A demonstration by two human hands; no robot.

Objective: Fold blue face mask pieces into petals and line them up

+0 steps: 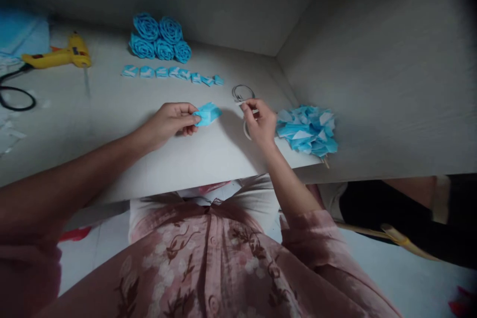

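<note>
My left hand [175, 121] pinches a folded piece of light-blue paper [208, 114] between thumb and fingers, above the middle of the table. To its right, my right hand [260, 119] is closed, with thumb and forefinger together on a small white strip [239, 103]. Just behind those fingertips lies a thin dark ring or coil of wire [244, 92]. Part of a white ring [246, 130] shows beside the right hand; the rest is hidden by it. A gap separates the two hands.
Rolled blue paper roses [164, 39] are stacked at the back, with a row of small folded blue pieces [162, 72] before them. A yellow glue gun [59, 54] with a black cord lies left. Blue-and-white paper flowers on sticks [309, 129] rest by the right panel [383, 84].
</note>
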